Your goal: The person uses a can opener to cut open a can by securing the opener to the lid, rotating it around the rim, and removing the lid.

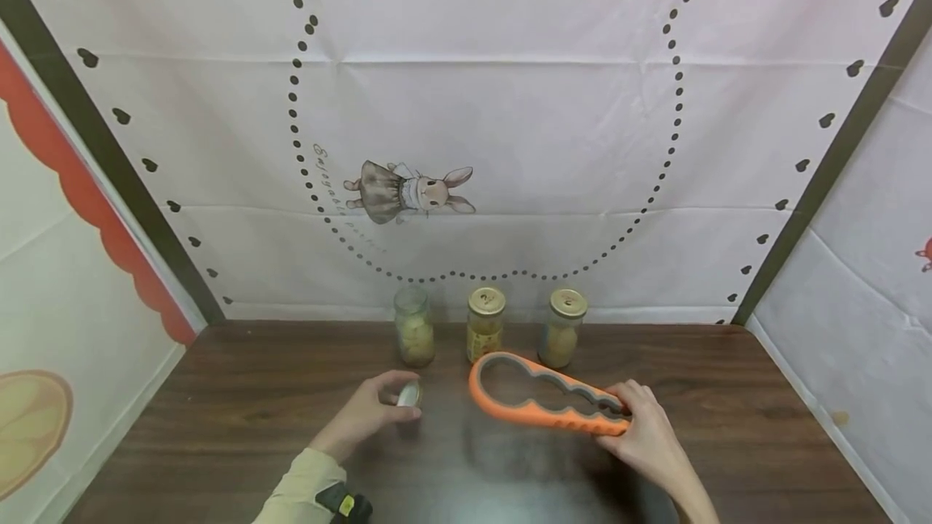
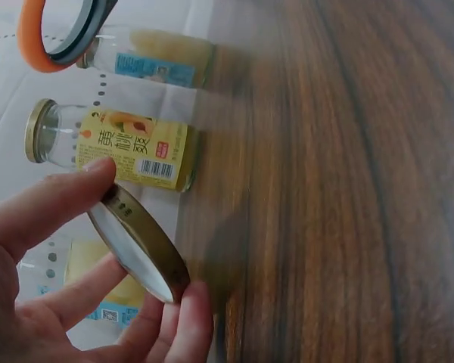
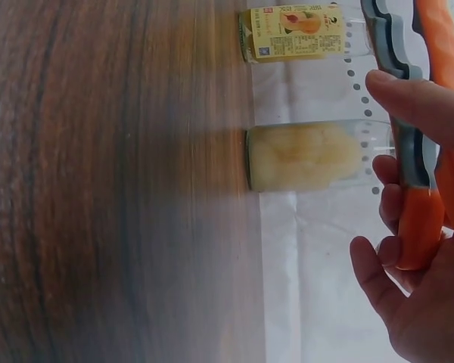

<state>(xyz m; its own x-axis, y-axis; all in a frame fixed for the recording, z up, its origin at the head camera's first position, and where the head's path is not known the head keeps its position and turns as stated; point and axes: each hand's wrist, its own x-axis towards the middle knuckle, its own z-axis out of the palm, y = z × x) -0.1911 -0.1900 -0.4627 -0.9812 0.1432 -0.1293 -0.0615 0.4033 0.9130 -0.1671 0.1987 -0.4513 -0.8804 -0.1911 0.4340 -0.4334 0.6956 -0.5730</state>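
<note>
My left hand (image 1: 374,409) pinches a gold jar lid (image 2: 147,240) by its rim, thumb on one side and fingertips on the other, its white inside showing. An orange and grey jar opener (image 1: 542,419) is gripped by its handle end in my right hand (image 1: 644,431); its large loop points left over the table. Beyond the left hand stands an uncapped glass jar (image 1: 415,334) with pale contents. To its right are a yellow-labelled jar (image 1: 485,338) and a third jar (image 1: 562,334), each with a gold lid on. The opener's loop overlaps the lower parts of these two in the head view.
The dark wooden table (image 1: 218,411) ends at a white cloth wall (image 1: 510,120) with a printed rabbit, close behind the jars. Side walls of cloth (image 1: 874,265) stand left and right. A dark wristband (image 1: 342,500) is around the left sleeve.
</note>
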